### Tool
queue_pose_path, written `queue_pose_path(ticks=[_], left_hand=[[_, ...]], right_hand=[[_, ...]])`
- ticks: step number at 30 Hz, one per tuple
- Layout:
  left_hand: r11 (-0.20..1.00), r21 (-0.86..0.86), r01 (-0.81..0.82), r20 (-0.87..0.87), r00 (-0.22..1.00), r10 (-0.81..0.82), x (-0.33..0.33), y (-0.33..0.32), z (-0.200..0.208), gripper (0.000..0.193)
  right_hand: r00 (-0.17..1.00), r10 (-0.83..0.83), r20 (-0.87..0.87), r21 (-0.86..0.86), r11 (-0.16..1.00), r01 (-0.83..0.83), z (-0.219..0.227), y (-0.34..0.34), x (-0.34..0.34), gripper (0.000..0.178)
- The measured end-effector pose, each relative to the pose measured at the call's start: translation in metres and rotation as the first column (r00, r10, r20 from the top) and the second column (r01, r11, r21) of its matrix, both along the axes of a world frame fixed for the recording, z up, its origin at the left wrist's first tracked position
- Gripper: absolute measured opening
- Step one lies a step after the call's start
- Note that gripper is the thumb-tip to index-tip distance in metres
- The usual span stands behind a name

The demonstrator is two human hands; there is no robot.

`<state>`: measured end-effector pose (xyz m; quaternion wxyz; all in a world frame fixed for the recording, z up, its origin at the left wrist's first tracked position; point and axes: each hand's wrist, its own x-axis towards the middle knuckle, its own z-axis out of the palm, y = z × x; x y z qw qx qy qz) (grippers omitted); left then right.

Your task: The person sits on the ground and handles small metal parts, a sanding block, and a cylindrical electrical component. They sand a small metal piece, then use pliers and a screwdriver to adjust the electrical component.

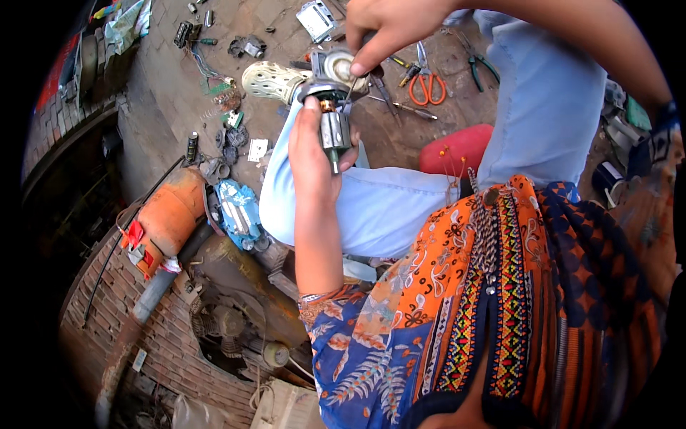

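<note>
My left hand [311,146] is wrapped round a small electric motor's bare armature [334,132], with a metal shaft end pointing down toward me. Copper [328,106] shows at its upper end, where it enters a grey metal gear housing [319,66]. A round whitish gear [339,67] sits in that housing. My right hand [393,28] is closed at the housing's right side, thumb beside the gear. A thin dark rod [350,91] slants down from its fingertips; its upper part is mostly hidden, so its kind is unclear.
On the ground lie orange-handled scissors [427,87], green-handled pliers [477,63], a screwdriver [415,110] and a white box-shaped part [316,20]. Loose motor parts and wires [207,68] are scattered left. An orange tank [171,211] and rusty pipe [132,329] stand lower left.
</note>
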<state>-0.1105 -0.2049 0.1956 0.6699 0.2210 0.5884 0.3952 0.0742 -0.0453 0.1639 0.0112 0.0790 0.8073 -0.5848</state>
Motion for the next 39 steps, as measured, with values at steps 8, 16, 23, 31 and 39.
queue_pose_path(ticks=[8,16,23,31,39], left_hand=[[0.992,0.039,-0.12,0.362,0.927,0.098,-0.017,0.007,0.004,0.033],[0.978,0.191,-0.085,0.302,0.953,0.024,-0.008,0.008,0.009,0.04],[0.953,0.284,-0.104,0.344,0.939,0.0,-0.006,0.004,0.011,0.044],[0.959,0.262,-0.108,0.664,0.741,-0.098,-0.013,0.001,0.009,0.043],[0.965,0.159,-0.209,0.678,0.734,0.048,-0.011,0.003,0.011,0.038]], right_hand=[[0.912,-0.41,0.013,0.487,0.799,0.353,0.091,-0.041,0.036,0.033],[0.823,-0.566,-0.054,0.648,0.607,0.46,0.092,-0.081,0.03,0.025],[0.651,-0.73,-0.207,0.406,0.541,0.736,0.082,-0.103,0.04,0.02],[0.342,-0.937,-0.072,0.347,0.298,0.889,-0.051,-0.135,0.032,0.024],[0.224,-0.854,0.47,0.523,0.474,0.708,-0.189,-0.157,0.028,0.026]])
